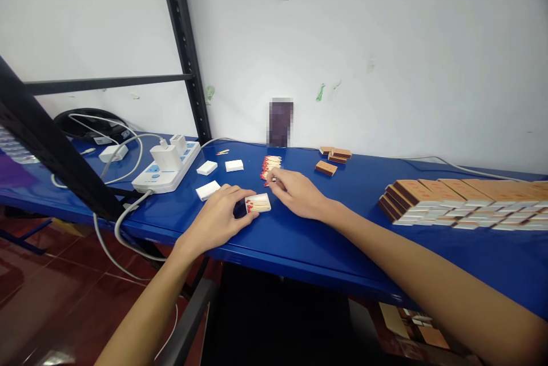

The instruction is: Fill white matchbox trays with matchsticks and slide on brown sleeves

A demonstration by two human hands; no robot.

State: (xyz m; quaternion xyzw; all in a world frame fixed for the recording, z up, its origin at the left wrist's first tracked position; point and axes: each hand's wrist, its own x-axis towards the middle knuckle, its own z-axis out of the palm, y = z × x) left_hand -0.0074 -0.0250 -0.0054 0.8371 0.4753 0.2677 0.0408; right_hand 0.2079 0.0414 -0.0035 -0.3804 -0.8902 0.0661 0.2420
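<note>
My left hand (222, 213) is closed around the near end of a small white matchbox tray (264, 199), thumb on the front side and fingers at the back. Red-headed matches (258, 206) lie in that tray and cover part of its floor. My right hand (297, 192) has thumb and fingers pinched together at the near edge of a loose pile of matches (273, 164). Its fingertips partly hide whatever they hold. More white trays, a front one (208, 190) and two behind (207, 168), (234, 165), sit left of the pile.
Several matchbox sleeves (326, 168) lie at the back right. Stacked matchboxes (466, 200) fill the right side. On the left are a power strip (171, 169) with chargers and cables, and a black shelf post (55, 143). A few matches (223, 152) lie near the wall.
</note>
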